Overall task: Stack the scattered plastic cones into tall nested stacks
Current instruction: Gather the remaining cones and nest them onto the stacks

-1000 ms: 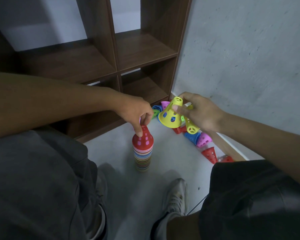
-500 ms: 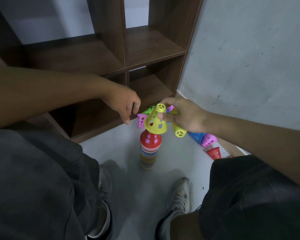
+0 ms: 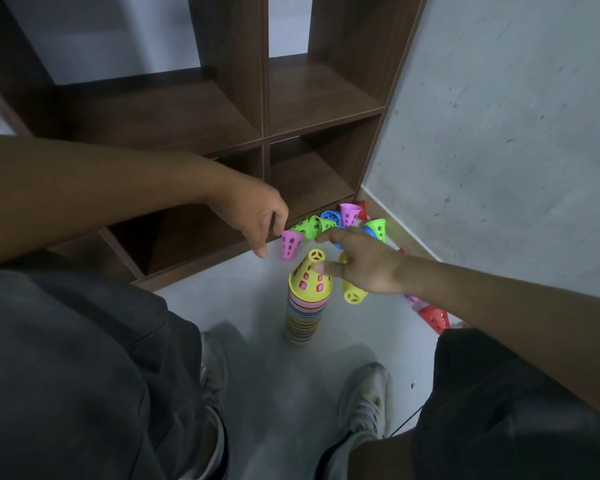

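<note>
A tall nested stack of coloured cones [image 3: 303,318] stands on the grey floor between my feet, topped by a yellow cone [image 3: 309,282]. My right hand [image 3: 368,265] hovers just right of the top; its thumb touches that yellow cone, the index finger is stretched out, and the lower fingers hold a second yellow cone [image 3: 354,295] under the palm. My left hand [image 3: 257,220] hangs with loosely curled fingers beside a pink cone [image 3: 289,244] on the floor and holds nothing. Loose green [image 3: 309,225], blue [image 3: 330,216], pink [image 3: 349,213] and red [image 3: 434,317] cones lie behind.
A dark wooden shelf unit [image 3: 264,109] with open compartments stands right behind the cones. A grey wall [image 3: 499,133] closes the right side, forming a corner. My shoes [image 3: 364,396] and knees frame the stack from the front.
My right hand has lowered the yellow cone onto the stack over the red top cone and opened its thumb and index. My left hand moved toward the pink cone.
</note>
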Demonstrator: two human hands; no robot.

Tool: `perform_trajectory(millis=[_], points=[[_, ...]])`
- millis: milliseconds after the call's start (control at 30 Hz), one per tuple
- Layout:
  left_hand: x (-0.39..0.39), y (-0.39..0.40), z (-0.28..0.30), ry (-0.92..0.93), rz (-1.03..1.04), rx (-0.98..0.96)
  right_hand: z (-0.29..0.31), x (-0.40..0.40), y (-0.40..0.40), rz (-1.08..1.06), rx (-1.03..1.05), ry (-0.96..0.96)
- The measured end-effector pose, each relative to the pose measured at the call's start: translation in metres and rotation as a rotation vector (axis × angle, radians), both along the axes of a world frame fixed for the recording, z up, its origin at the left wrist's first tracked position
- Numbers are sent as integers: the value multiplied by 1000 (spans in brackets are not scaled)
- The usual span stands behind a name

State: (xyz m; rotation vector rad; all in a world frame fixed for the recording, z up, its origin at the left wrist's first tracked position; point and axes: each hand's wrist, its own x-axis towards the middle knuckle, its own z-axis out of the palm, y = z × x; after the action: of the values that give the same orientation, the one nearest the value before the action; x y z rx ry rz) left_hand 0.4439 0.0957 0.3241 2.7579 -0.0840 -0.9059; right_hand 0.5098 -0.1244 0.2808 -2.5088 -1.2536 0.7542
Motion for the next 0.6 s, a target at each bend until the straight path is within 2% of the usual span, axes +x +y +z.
perform_trajectory(millis=[133,233,433,600], points=[[1,-3,2,-22,-8,-53,18,13,-1,-190,183,116],[1,-11,7,-87,16,-129,29,22,-1,-354,293,273],[0,-36,11,-289,87,-290,37,27,8,-666,536,824],[-4,-48,7,-427,117,-386,45,23,8,-709,667,1105]])
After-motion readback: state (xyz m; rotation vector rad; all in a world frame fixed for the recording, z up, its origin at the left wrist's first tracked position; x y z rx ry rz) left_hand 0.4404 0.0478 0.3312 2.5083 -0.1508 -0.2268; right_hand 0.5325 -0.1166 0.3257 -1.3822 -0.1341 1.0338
